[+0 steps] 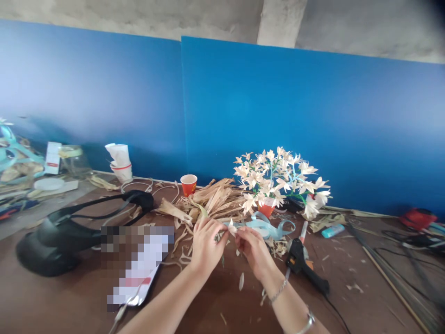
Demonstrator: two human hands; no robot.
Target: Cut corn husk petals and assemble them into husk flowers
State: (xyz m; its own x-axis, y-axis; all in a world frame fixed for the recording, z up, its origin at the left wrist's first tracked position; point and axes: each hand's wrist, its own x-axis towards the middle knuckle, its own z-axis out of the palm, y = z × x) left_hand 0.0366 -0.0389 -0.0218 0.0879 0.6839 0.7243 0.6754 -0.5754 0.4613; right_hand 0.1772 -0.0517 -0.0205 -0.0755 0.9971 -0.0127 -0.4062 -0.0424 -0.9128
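Observation:
Between my two hands is a small pale husk flower (232, 227), its petals pointing up. My left hand (207, 240) is closed in a pinch at the flower's left side. From the right, the fingertips of my right hand (253, 248) pinch it near its base. Just behind my hands lies a heap of dry corn husks (217, 199). Beyond and to the right, a bunch of finished pale flowers (274, 176) on green stems stands in a red paper cup (266, 208). Light blue ribbon (266, 226) lies in front of that cup.
A black glue gun (306, 266) with a cord lies to the right of my right hand. To the left are a phone (139, 269) on a cable and a black headset (59, 241). Another red cup (188, 184) stands near the blue wall panel (278, 106). Husk scraps litter the brown table.

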